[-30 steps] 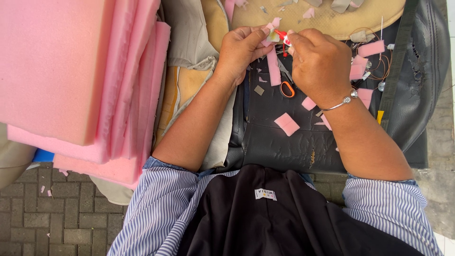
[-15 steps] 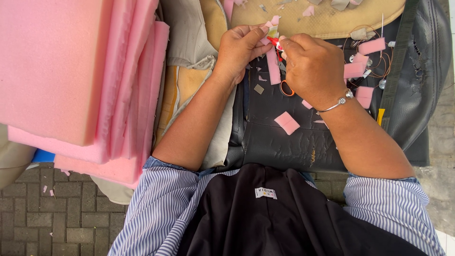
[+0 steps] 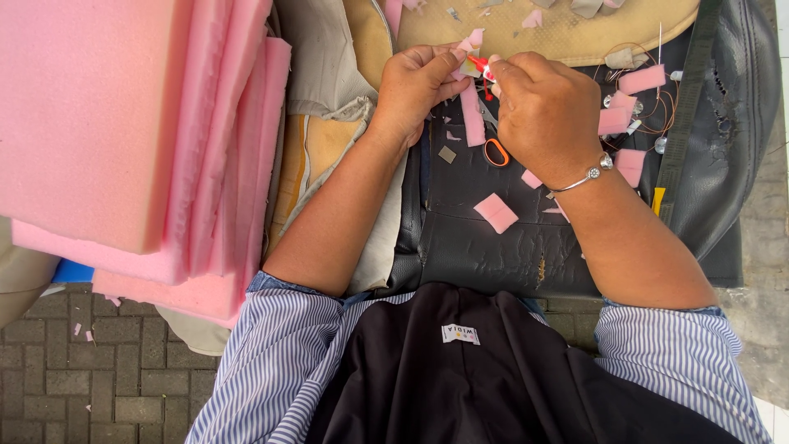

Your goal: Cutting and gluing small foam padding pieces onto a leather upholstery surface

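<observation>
My left hand (image 3: 415,86) pinches a small pink foam piece (image 3: 471,41) with a bit of tan material at its fingertips. My right hand (image 3: 542,107), with a silver bracelet on the wrist, holds a small red tool (image 3: 479,66) against that piece. Both hands meet above a black leather seat cover (image 3: 485,238). A long pink foam strip (image 3: 472,119) lies just under them, beside an orange scissors handle (image 3: 496,153).
A thick stack of pink foam sheets (image 3: 123,131) fills the left. Pink foam scraps (image 3: 496,212) and thin wire (image 3: 649,90) lie scattered on the black cover. Tan seat padding (image 3: 559,33) sits at the top. Grey paving bricks (image 3: 66,378) lie below.
Both hands have shifted slightly to the left and closer together around the small pink piece. The red tool now touches it more closely.
</observation>
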